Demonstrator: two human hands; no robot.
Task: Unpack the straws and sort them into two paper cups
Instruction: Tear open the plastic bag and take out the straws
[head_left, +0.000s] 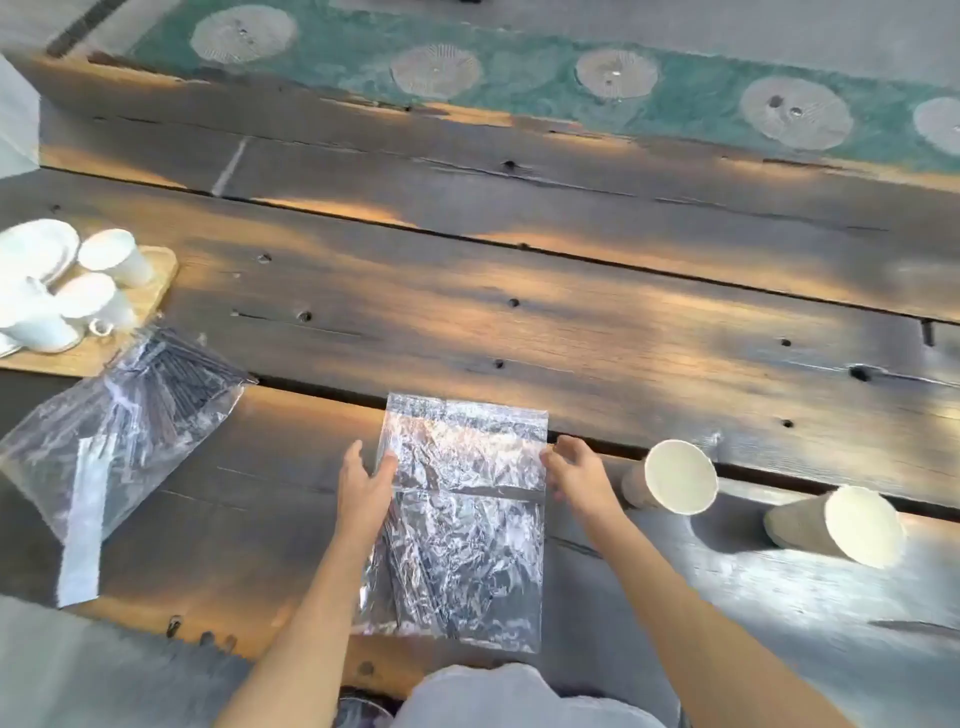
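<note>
A clear crinkled plastic bag (467, 519) of dark straws lies flat on the wooden table in front of me. My left hand (363, 483) pinches its left edge, thumb on top of the plastic. At the right edge, near the seal strip, my right hand (576, 473) grips the bag with curled fingers. A second clear bag (119, 441) with dark straws and a white strip lies to the left. Two white paper cups stand to the right: the nearer cup (675, 478) just beside my right hand, the other cup (852, 525) farther right.
A wooden tray (150, 301) at the far left carries white cups and plates. Beyond the table's far edge runs a green strip with round patterned discs (613, 73). My lap, in light cloth (519, 696), shows at the bottom edge.
</note>
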